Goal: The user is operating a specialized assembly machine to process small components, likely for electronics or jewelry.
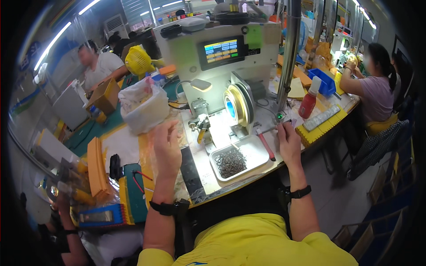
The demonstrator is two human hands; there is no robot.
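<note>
Head view: two bare hands are held over the tabletop [208, 179], on either side of a white tray.
Left hand [167, 146]: raised, fingers loosely bent and released, near a white bin [144, 108] lined with a plastic bag.
Right hand [289, 141]: fingers curled, just beside a small green light [279, 116]; whether it grips anything cannot be told.
Tray [262, 168]: between the hands, near the front edge, with a heap of small dark pieces [230, 163] in its left part.
Red-handled tool [266, 146]: slanting beside the tray, toward the right hand.
Machine [177, 66]: behind the tray, with a lit screen [222, 51], a round reel [237, 105] and a small lamp [201, 84].
Right side: a red bottle [307, 104] near a blue bin [321, 81].
Left side: orange strips [96, 168].
Farther off: a seated person [377, 86] at right, another person [104, 66] at left.
</note>
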